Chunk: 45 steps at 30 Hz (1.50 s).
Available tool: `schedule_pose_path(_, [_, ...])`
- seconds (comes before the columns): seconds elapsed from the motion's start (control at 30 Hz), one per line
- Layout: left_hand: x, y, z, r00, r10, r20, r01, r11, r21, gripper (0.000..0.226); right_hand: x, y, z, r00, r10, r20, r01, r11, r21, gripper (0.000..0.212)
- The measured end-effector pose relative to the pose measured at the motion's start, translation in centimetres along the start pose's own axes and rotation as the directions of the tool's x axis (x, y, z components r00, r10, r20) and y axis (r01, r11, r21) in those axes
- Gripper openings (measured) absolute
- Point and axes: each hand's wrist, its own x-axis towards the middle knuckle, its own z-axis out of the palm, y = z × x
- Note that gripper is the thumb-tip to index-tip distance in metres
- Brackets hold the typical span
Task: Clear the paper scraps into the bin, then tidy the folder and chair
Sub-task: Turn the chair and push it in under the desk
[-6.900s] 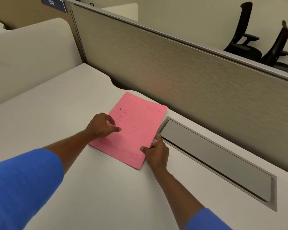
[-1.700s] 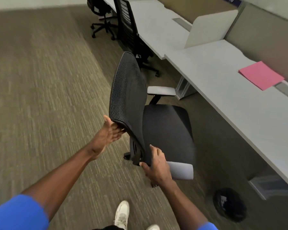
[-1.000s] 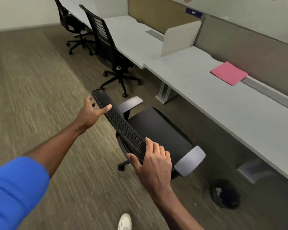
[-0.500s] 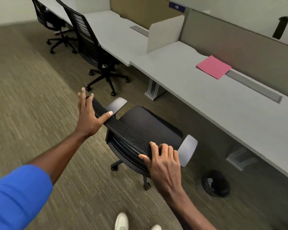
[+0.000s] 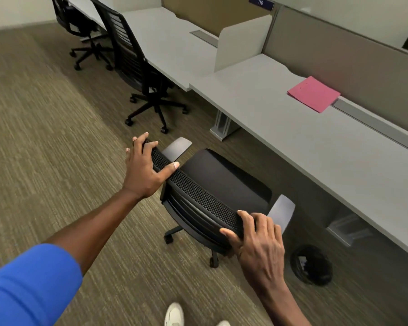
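Observation:
A black mesh-backed office chair (image 5: 224,182) with grey armrests stands on the carpet, its seat facing the desk (image 5: 327,149). My left hand (image 5: 146,170) grips the left end of the backrest's top edge. My right hand (image 5: 259,241) grips the right end of that edge. The pink folder (image 5: 313,93) lies flat on the desk at the back, beside a grey cable flap. A round black bin (image 5: 311,264) with paper scraps inside sits on the floor under the desk's front edge, to the right of the chair.
Two more black chairs (image 5: 137,64) stand at the neighbouring desk to the left. A white divider panel (image 5: 243,41) and a tall grey partition (image 5: 353,55) bound the desk. Grey desk legs (image 5: 224,123) stand under it. My white shoes (image 5: 174,314) show below.
Both hands have come to grip the backrest's top edge, and the chair has turned its seat toward the desk. Earlier both hands were on the folder at the desk.

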Motion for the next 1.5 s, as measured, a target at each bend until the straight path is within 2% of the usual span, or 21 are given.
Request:
schedule_pose_path(0.17, [0.8, 0.8, 1.3, 1.000, 0.002, 0.031, -0.005, 0.997, 0.073, 0.092, 0.5, 1.4, 0.2, 0.999, 0.047, 0.013, -0.047, 0.999, 0.009, 0.070])
schedule_pose_path(0.4, [3.1, 2.0, 3.6, 0.989, 0.147, 0.033, -0.151, 0.971, 0.184, 0.088, 2.1, 4.0, 0.4, 0.995, 0.098, 0.025, -0.099, 0.995, 0.018, 0.072])
schedule_pose_path(0.7, [7.5, 3.9, 7.3, 0.955, 0.285, 0.078, -0.294, 0.943, 0.154, 0.081, 4.8, 7.7, 1.3, 0.979, 0.204, -0.017, -0.203, 0.978, 0.051, 0.078])
schedule_pose_path(1.07, [12.0, 7.4, 12.4, 0.923, 0.360, 0.136, -0.382, 0.902, 0.201, 0.063, 7.7, 13.5, 2.9, 0.971, 0.230, -0.069, -0.223, 0.970, 0.092, 0.074])
schedule_pose_path(1.33, [14.0, 10.9, 16.5, 0.896, 0.411, 0.170, -0.440, 0.873, 0.209, 0.053, 9.1, 19.4, 3.0, 0.963, 0.264, -0.059, -0.257, 0.961, 0.100, 0.082])
schedule_pose_path(1.5, [15.3, 12.3, 18.3, 0.855, 0.479, 0.202, -0.514, 0.835, 0.196, 0.050, 9.9, 22.4, 3.2, 0.951, 0.300, -0.079, -0.293, 0.953, 0.082, 0.074])
